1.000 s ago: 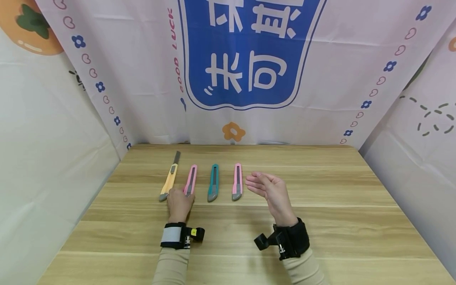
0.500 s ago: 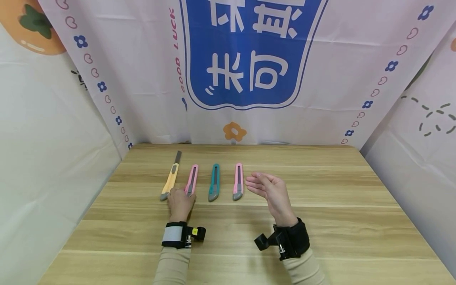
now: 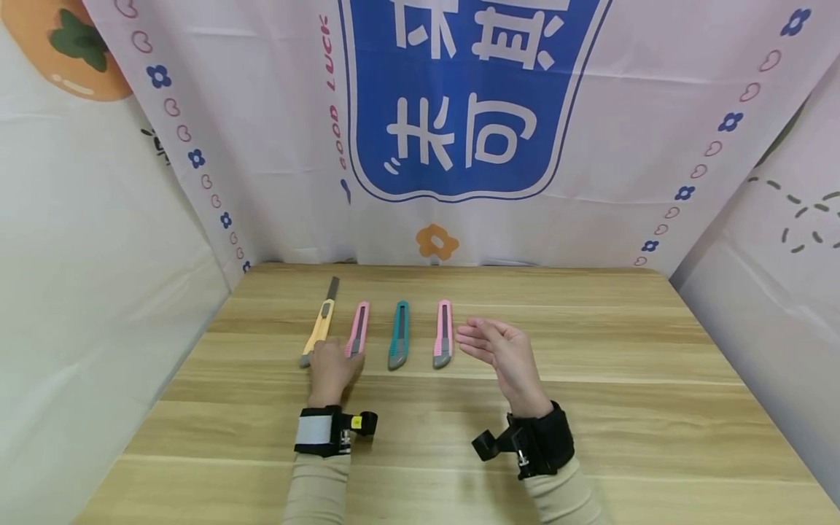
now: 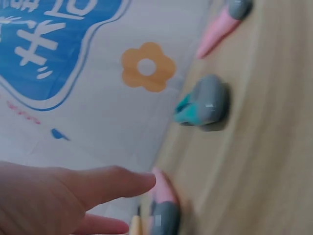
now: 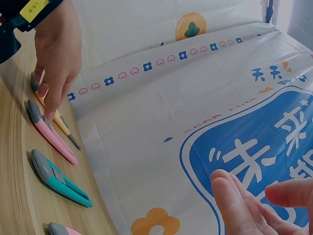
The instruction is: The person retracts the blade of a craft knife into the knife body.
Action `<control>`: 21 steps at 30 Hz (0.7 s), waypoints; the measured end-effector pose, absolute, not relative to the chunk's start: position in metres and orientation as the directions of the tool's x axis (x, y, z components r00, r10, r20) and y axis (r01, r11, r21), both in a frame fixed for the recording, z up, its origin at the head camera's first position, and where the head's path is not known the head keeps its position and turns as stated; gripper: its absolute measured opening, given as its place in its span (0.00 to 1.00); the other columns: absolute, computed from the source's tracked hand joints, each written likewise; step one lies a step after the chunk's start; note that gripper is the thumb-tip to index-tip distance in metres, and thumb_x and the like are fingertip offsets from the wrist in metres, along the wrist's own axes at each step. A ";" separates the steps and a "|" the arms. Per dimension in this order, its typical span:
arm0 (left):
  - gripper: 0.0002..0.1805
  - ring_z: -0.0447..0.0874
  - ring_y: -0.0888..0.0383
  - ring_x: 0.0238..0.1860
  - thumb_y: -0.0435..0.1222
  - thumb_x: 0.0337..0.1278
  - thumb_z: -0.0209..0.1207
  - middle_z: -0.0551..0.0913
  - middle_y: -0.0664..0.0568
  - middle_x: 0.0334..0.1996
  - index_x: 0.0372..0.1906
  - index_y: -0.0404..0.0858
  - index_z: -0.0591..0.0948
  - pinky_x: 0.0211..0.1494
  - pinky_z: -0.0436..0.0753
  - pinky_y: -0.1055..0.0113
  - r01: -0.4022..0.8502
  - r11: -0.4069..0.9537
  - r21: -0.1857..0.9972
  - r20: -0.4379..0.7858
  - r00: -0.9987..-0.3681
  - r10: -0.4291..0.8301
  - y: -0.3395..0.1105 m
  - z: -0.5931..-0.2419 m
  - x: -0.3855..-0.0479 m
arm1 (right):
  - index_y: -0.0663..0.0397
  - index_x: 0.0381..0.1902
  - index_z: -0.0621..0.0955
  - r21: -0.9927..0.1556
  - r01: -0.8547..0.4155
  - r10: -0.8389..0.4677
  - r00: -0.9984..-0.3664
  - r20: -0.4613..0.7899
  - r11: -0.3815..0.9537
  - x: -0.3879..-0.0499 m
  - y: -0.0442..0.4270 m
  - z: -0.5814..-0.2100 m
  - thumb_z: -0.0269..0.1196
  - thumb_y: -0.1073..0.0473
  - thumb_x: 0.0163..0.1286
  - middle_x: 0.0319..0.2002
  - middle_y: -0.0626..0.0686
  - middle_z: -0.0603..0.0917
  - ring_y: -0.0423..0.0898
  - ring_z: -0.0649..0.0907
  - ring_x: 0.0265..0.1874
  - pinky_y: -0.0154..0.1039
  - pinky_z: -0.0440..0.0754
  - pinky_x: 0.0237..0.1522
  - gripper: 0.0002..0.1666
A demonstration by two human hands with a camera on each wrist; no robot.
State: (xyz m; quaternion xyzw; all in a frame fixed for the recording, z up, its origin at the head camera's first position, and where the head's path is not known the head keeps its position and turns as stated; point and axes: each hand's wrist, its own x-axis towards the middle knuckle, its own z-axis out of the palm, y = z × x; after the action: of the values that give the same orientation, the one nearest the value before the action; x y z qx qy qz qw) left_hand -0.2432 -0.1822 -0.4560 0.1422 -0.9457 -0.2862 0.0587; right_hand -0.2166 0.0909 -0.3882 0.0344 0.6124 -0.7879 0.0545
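Yellow cutter (image 3: 321, 326): lying partly under the left hand (image 3: 331, 373), gray near end showing just left of the fingers, handle slanting away past them, bare blade (image 3: 333, 288) pointing away from both hands.
Left hand: palm down over the near part of the yellow cutter, thumb straight and spread well away from the fingers; fingertips partly hidden, impossible to tell whether touching.
First pink cutter (image 3: 357, 332): lying just right of the left hand, near end covered by the thumb in the head view.
Teal cutter (image 3: 398, 335): lying between the hands, apart from both, nearer the left.
Second pink cutter (image 3: 442, 334): lying just left of the right hand's (image 3: 510, 357) fingertips.
Right hand: turned on its side, fingers loosely bent, thumb apart from them in its wrist view.
Tabletop (image 3: 420, 437): wood-grained, stretching under both hands, ending beyond the cutters.
Backdrop (image 3: 275, 146): hanging beyond both hands, printed with an orange flower (image 3: 449, 246) low down, blue panel (image 3: 374, 73) above.
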 end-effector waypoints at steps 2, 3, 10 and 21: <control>0.26 0.75 0.37 0.50 0.38 0.52 0.66 0.78 0.28 0.47 0.51 0.22 0.78 0.53 0.77 0.47 -0.241 0.766 0.596 0.028 -0.947 -0.320 -0.186 -0.453 -0.242 | 0.71 0.55 0.76 -0.963 0.130 -0.046 -0.991 -0.123 -0.238 -0.217 0.091 -0.389 0.52 0.61 0.75 0.34 0.47 0.89 0.39 0.89 0.36 0.35 0.88 0.44 0.19; 0.28 0.75 0.36 0.50 0.38 0.52 0.66 0.77 0.27 0.48 0.54 0.22 0.76 0.52 0.77 0.46 -0.247 0.746 0.618 0.026 -0.942 -0.334 -0.188 -0.452 -0.241 | 0.71 0.55 0.76 -0.963 0.132 -0.048 -0.991 -0.125 -0.236 -0.216 0.091 -0.389 0.52 0.61 0.75 0.34 0.47 0.89 0.39 0.89 0.36 0.35 0.88 0.44 0.19; 0.27 0.73 0.36 0.53 0.36 0.56 0.61 0.76 0.30 0.53 0.59 0.25 0.74 0.53 0.75 0.45 -0.267 0.648 0.714 0.094 -0.880 -0.466 -0.207 -0.458 -0.240 | 0.70 0.55 0.76 -0.966 0.146 -0.053 -0.989 -0.138 -0.215 -0.216 0.090 -0.388 0.52 0.61 0.75 0.35 0.48 0.89 0.39 0.89 0.37 0.34 0.88 0.45 0.19; 0.27 0.68 0.34 0.58 0.37 0.52 0.62 0.71 0.29 0.58 0.57 0.26 0.75 0.60 0.70 0.44 -0.352 0.652 0.672 0.031 -0.866 -0.499 -0.230 -0.474 -0.241 | 0.70 0.56 0.75 -0.966 0.142 -0.063 -0.989 -0.131 -0.214 -0.215 0.095 -0.387 0.51 0.60 0.76 0.35 0.46 0.89 0.42 0.89 0.41 0.35 0.87 0.47 0.20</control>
State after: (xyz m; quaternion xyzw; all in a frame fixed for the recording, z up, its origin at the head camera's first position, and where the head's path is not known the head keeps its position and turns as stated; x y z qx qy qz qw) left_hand -0.2411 -0.2305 -0.4742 0.2355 -0.9025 -0.3444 0.1068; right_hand -0.2146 0.0949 -0.3873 0.0317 0.6233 -0.7786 0.0658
